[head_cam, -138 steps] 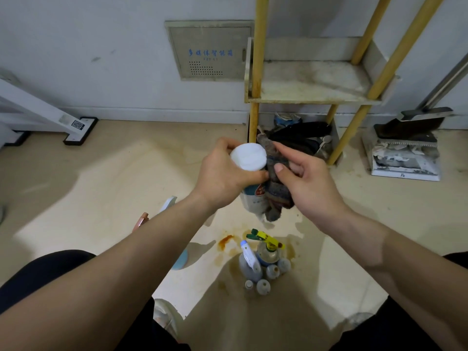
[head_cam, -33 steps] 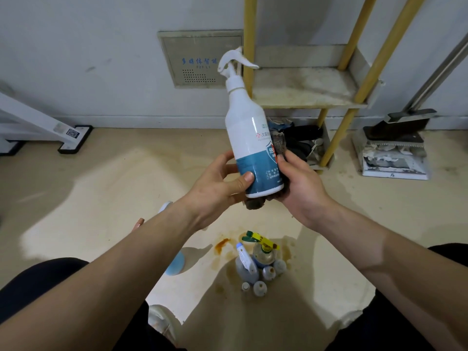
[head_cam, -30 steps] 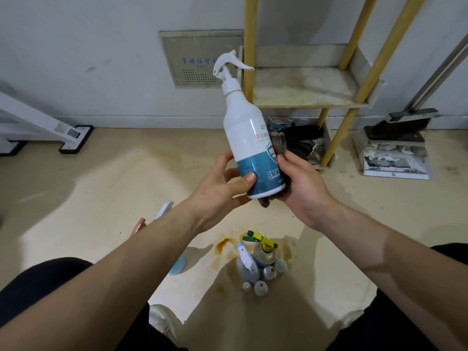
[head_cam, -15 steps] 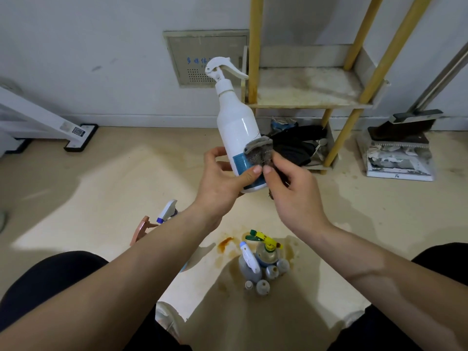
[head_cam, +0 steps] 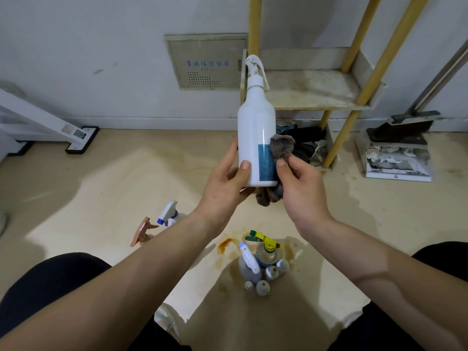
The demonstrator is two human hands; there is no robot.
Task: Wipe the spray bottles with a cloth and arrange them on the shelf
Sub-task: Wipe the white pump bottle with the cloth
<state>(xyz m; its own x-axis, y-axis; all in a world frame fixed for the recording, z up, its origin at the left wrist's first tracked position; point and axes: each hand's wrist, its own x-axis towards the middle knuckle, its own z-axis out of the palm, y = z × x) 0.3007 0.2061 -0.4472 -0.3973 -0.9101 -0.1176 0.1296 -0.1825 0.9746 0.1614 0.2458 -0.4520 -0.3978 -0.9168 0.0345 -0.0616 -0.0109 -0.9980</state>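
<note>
My left hand [head_cam: 225,183] grips the lower part of a tall white spray bottle [head_cam: 255,127] with a blue label, held upright in front of me. My right hand [head_cam: 301,191] pinches a grey-brown cloth [head_cam: 281,148] against the bottle's right side, over the label. Behind the bottle stands the shelf [head_cam: 311,89] with yellow posts and a stained board. On the floor below my arms stand several more bottles [head_cam: 260,264], one with a yellow-green trigger. Two more spray heads, one pink [head_cam: 141,231] and one white-blue [head_cam: 168,214], show left of my left forearm.
Dark rags and clutter [head_cam: 306,140] lie under the shelf. A dustpan and broom [head_cam: 400,148] stand at the right by the wall. A white stand foot [head_cam: 81,138] is at the left. A rusty stain [head_cam: 225,244] marks the floor near the bottles.
The bottle has been turned so its trigger now points away and the label faces right. My right hand has moved the cloth up the bottle's right side.
</note>
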